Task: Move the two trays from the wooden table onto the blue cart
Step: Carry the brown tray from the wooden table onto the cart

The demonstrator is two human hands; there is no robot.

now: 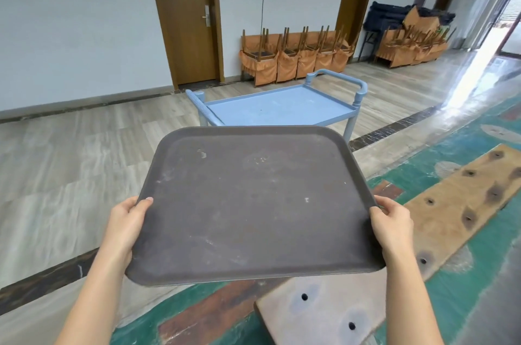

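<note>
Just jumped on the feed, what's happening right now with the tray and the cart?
A person is carrying a dark brown tray with both hands: the left hand grips its left edge, the right hand its right edge. The tray is empty and held in the air, roughly level. The blue cart stands ahead on the floor, its top shelf bare, so no tray is on that shelf yet. A second tray is not in view.

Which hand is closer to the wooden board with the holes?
Right. The right hand grips the tray edge just beside the wooden board; the left hand holds the opposite edge, farther away.
</note>
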